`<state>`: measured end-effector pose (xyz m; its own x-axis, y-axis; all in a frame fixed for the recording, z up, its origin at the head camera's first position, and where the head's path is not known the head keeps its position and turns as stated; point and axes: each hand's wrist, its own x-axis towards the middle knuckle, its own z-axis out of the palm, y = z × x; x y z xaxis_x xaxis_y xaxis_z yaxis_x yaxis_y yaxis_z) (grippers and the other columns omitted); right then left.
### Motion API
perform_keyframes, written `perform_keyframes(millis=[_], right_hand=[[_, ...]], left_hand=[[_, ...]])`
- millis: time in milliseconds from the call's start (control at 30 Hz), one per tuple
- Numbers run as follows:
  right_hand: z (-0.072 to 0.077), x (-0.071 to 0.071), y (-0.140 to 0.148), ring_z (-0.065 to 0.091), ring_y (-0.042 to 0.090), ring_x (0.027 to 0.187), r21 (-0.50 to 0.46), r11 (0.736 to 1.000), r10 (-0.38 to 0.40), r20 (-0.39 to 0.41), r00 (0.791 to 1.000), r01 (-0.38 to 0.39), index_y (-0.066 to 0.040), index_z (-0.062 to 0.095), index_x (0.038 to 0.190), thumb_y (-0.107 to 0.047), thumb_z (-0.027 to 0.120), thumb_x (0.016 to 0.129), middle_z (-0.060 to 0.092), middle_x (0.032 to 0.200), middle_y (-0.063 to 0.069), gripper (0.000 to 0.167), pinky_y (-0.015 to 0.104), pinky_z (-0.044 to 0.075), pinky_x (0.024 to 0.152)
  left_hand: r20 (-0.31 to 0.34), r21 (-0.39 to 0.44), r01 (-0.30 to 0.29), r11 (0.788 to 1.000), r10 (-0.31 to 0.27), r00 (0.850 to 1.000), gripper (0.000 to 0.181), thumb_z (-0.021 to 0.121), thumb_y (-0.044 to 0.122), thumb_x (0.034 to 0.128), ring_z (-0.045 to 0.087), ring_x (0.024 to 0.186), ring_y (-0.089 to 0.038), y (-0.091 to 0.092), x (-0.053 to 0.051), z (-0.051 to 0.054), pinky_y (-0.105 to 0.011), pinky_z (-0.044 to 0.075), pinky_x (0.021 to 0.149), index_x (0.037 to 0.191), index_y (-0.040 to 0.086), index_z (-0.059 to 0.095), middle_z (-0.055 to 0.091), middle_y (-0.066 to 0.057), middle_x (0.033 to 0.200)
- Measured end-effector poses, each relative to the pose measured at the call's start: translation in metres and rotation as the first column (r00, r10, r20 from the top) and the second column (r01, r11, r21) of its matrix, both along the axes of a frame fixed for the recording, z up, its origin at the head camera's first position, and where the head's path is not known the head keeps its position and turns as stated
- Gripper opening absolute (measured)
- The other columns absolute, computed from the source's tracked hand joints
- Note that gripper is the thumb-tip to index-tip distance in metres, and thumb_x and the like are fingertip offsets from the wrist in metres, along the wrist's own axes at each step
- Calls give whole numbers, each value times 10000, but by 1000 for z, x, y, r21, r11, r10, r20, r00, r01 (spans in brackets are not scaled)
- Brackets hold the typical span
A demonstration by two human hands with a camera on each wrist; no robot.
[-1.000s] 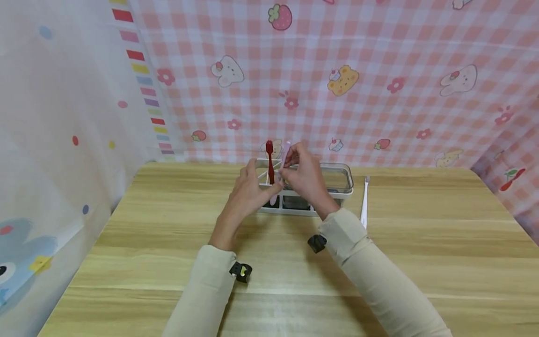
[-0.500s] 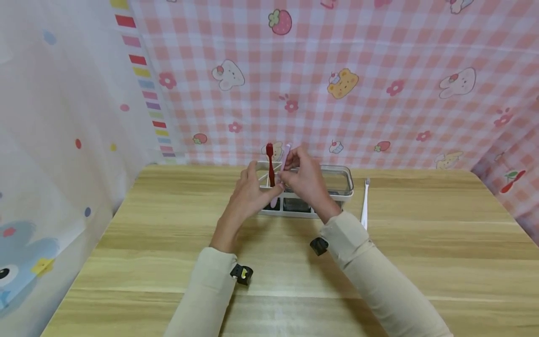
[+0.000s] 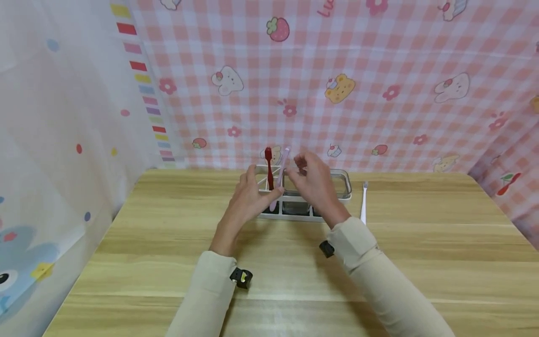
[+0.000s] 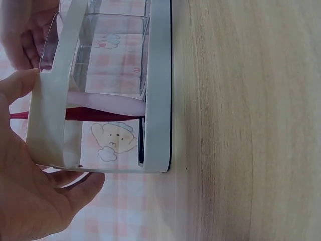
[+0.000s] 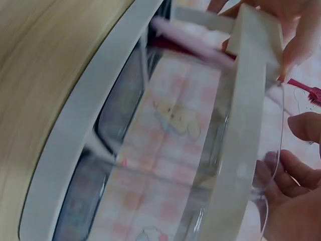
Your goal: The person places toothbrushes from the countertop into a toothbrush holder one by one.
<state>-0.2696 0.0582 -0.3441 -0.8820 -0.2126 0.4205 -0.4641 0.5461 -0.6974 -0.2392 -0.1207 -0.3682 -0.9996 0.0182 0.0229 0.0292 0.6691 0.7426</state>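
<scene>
The pink toothbrush [image 3: 281,172] stands tilted in the left section of the holder [image 3: 295,198], beside the red toothbrush [image 3: 269,171] and just left of the right hand [image 3: 316,185], whose loosely bent fingers hold nothing; the left hand [image 3: 246,199] grips the holder's left end

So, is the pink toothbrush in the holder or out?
In: the pink toothbrush leans inside the holder, handle end low, head above the rim.

Pink checked cloth [image 3: 311,89], hung beyond the right hand [image 3: 316,183]: one lettering [image 3: 325,8], "Lu", in pinkish red, slanting upward, high above that same hand.
</scene>
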Motion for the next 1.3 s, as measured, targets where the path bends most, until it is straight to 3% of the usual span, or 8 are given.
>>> perform_keyframes(millis=[100, 200, 400, 467, 733, 867, 1100, 1300], right_hand=[[-3, 1, 4, 553, 355, 1229, 129, 991, -40, -31, 999, 44, 40, 572, 1323, -199, 654, 1000, 574, 1344, 211, 410, 493, 475, 1016], [-5, 2, 7, 455, 374, 1353, 265, 960, -69, -76, 995, 87, 29, 479, 1463, -278, 624, 1020, 479, 1477, 217, 559, 524, 372, 1112], [-11, 3, 15, 255, 397, 1488, 498, 842, -154, -149, 977, 209, -54, 397, 1553, -465, 520, 1043, 366, 1586, 196, 666, 611, 137, 1187], [-12, 4, 19, 208, 400, 1505, 528, 820, -178, -135, 975, 223, -67, 386, 1560, -496, 476, 1051, 327, 1611, 186, 672, 631, 102, 1183], [-10, 4, 35, 158, 413, 1516, 556, 787, -259, -94, 961, 267, -98, 335, 1590, -537, 382, 1067, 264, 1640, 184, 685, 675, 42, 1164], [-9, 5, 44, 139, 419, 1518, 553, 785, -293, -66, 954, 279, -107, 324, 1596, -541, 391, 1063, 243, 1646, 187, 691, 683, 25, 1159], [-6, -1, 64, 78, 437, 1522, 509, 808, -330, -27, 944, 297, -110, 303, 1603, -582, 329, 1061, 223, 1645, 216, 720, 706, -12, 1141], [0, -4, 82, 78, 472, 1510, 507, 796, -370, -25, 929, 331, -89, 307, 1590, -585, 315, 1060, 209, 1637, 249, 726, 733, 5, 1124]], left_hand=[[9, 2, -5, 1000, 5, 1000, 1009, 677, 590, 892, 366, 1397, -428, -1, 0, -1, -653, 384, 1039, 1617, 147, 130, 288, -239, 1575], [12, 2, -8, 1000, 8, 1000, 1014, 675, 591, 894, 366, 1396, -424, -1, 0, -2, -651, 382, 1042, 1619, 145, 124, 292, -239, 1571], [10, -1, -7, 1000, 7, 1000, 1019, 680, 593, 890, 369, 1394, -419, -1, 0, -4, -643, 381, 1049, 1616, 139, 129, 300, -237, 1565], [10, -2, -4, 1000, 4, 1000, 1028, 676, 599, 890, 360, 1402, -422, -2, 0, -4, -645, 378, 1051, 1620, 137, 119, 288, -238, 1574], [5, -9, -11, 1000, 12, 1000, 1066, 672, 606, 883, 343, 1415, -427, -2, -1, -3, -645, 372, 1056, 1632, 132, 80, 265, -244, 1590], [14, -9, -12, 1000, 12, 1000, 1078, 677, 609, 875, 345, 1412, -425, 0, -1, -2, -646, 373, 1055, 1634, 135, 76, 269, -243, 1588], [17, -15, -14, 1000, 15, 1000, 1065, 671, 609, 881, 346, 1412, -417, 1, -1, -3, -662, 369, 1048, 1633, 148, 74, 264, -227, 1592], [13, 0, -8, 1000, 8, 1000, 1051, 671, 591, 891, 334, 1420, -418, 0, 0, -2, -668, 355, 1057, 1633, 152, 70, 250, -221, 1601]])
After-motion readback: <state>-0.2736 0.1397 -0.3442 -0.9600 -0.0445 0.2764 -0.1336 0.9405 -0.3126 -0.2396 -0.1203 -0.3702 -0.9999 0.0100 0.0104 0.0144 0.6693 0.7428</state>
